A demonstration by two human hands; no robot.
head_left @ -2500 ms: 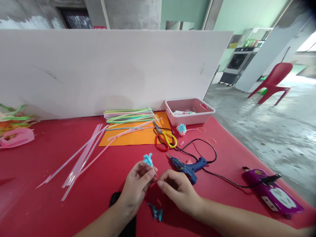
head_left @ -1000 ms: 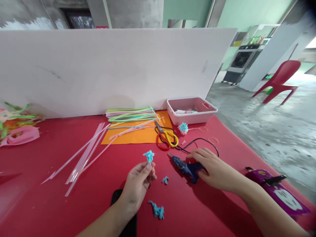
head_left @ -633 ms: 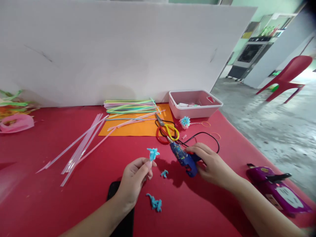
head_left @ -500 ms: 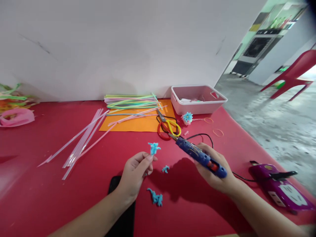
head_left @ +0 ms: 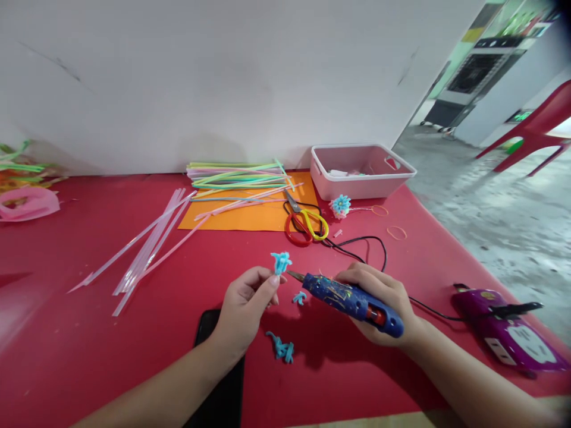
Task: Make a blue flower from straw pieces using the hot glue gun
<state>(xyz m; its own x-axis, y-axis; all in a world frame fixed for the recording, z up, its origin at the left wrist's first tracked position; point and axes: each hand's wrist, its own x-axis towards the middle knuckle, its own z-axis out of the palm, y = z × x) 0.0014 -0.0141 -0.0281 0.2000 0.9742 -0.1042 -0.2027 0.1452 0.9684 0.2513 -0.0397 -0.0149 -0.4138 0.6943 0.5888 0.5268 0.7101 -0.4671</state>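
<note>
A red table (head_left: 80, 333) fills the lower view, with a white board (head_left: 214, 77) standing upright along its far edge. A red chair (head_left: 533, 128) stands on the floor at right. On the table, an orange sheet (head_left: 250, 220) lies before the board. Beside it sits a pink tub (head_left: 352, 189) with small white things inside (too blurred to name). The purple power strip (head_left: 502, 330) is near the right edge.

The right hand (head_left: 379, 306) is wrapped around the glue gun (head_left: 339, 296), its nozzle pointing left. The left hand (head_left: 243, 306) is nearly closed, thumb and fingers pinching the base of the blue flower (head_left: 281, 263), which stands roughly upright above the table. The nozzle's tip is just beside the flower's base; whether they touch I cannot tell. A black slab (head_left: 220, 380) lies partly hidden under the left forearm.

A bundle of coloured stems (head_left: 236, 175) lies along the sheet's far side, with pink stems (head_left: 154, 249) fanned to its left. Scissors (head_left: 301, 210) rest partly on the sheet, near a blue-and-pink bloom (head_left: 341, 205) in front of the tub. Smallest are the blue scraps (head_left: 283, 349) between the hands and an orange loop (head_left: 396, 226) at right.
</note>
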